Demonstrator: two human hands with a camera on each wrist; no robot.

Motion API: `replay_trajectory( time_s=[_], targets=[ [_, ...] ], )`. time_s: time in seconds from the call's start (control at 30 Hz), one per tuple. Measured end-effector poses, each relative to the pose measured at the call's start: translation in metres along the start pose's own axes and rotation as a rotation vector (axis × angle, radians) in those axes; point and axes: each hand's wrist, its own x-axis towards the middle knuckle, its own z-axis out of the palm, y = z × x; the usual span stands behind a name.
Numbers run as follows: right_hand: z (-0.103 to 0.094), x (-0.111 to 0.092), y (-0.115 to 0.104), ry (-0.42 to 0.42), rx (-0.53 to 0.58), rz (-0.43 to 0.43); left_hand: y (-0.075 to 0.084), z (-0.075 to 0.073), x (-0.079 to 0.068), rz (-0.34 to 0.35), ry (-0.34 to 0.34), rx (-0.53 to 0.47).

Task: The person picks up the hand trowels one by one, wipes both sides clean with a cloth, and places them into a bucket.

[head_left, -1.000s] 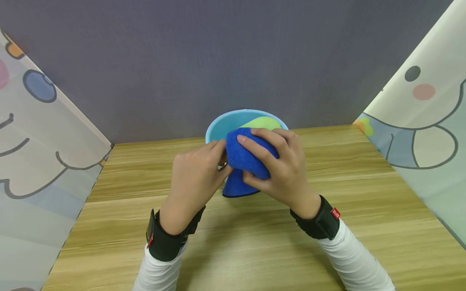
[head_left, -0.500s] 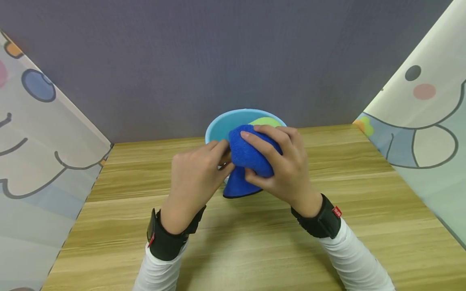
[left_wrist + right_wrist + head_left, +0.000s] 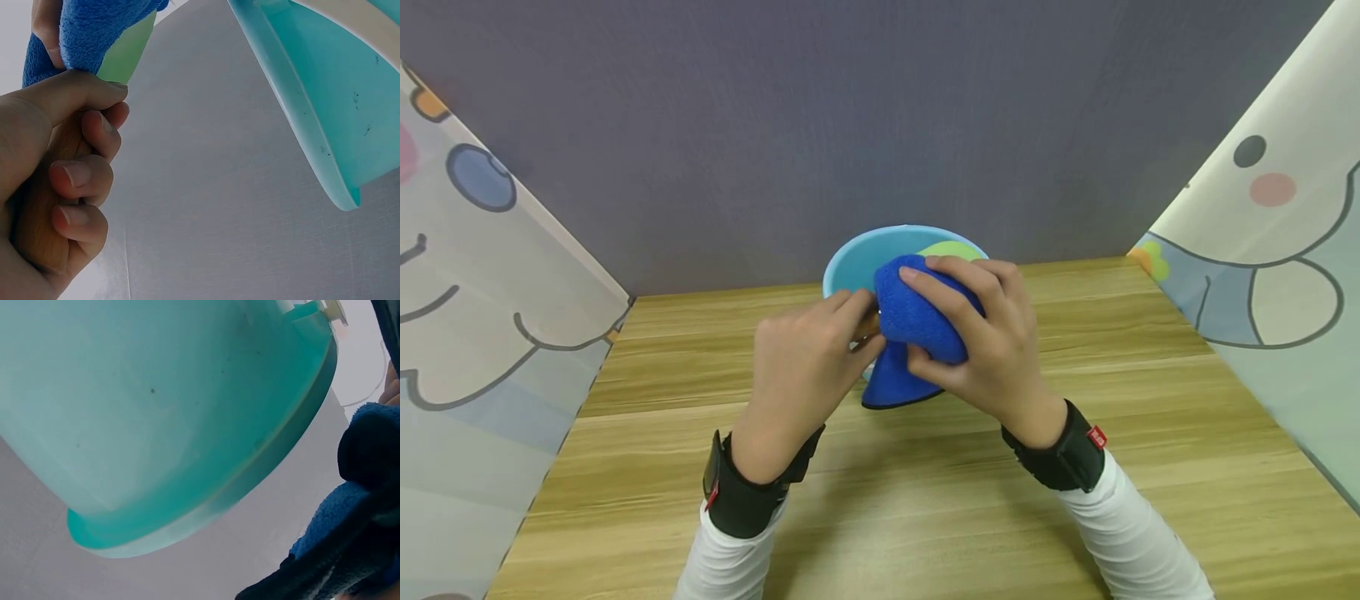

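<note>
My left hand (image 3: 808,354) grips the brown wooden handle (image 3: 47,215) of a utensil, with the fingers curled round it in the left wrist view. The utensil's light green head (image 3: 953,249) shows beyond a blue terry cloth (image 3: 921,312). My right hand (image 3: 988,337) holds this cloth bunched round the green head, close to the left hand. A dark-edged flap of cloth hangs below. The head's exact shape is mostly covered. Behind and below the hands stands a light blue bucket (image 3: 853,262); the utensil and cloth are in front of its mouth.
A wooden table (image 3: 700,358) lies under the hands and bucket. The grey wall (image 3: 737,150) rises behind it. Cartoon-printed panels (image 3: 1262,275) border both sides. In the left wrist view a pale handle (image 3: 356,25) crosses the bucket.
My right hand and the cloth have slid slightly to the right and away along the utensil, covering more of the green head. My left hand stays almost in place.
</note>
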Motion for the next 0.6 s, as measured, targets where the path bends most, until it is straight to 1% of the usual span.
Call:
replay_trajectory(
  time_s=[0.27,0.6],
  targets=[
    [-0.0010,0.0004,-0.0004,0.004,0.010,0.007,0.0000,0.0009,-0.0005,0.002,0.024,0.002],
    [-0.0021,-0.0005,0.0007,-0.022,0.019,0.013,-0.0006,0.0001,-0.0008,0.010,0.033,-0.001]
  ],
)
